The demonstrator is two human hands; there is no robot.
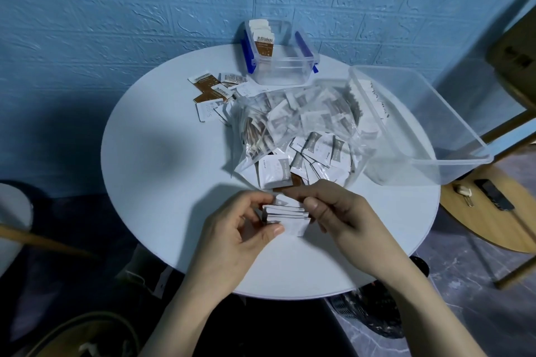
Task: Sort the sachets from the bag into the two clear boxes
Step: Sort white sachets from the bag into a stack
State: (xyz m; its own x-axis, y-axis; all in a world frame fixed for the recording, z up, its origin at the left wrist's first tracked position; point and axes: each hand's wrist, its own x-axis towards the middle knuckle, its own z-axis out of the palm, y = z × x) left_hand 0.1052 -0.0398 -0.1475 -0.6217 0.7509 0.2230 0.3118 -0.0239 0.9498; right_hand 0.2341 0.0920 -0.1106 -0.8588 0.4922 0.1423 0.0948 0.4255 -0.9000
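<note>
Near the front edge of the surface (162, 153), left hand (235, 229) and right hand (339, 209) both pinch a small stack of sachets (285, 213), light, flat, probably slippery, so I'd grip the edges.

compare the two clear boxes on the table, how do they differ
The small box has blue clips on its sides; the large box shows none. The small box stands at the table's far edge, by the wall; the large box sits at the right, overhanging the edge. The small box holds brown-and-white sachets; the large box holds a row of white sachets. Both are clear, lidless and partly filled.
</note>
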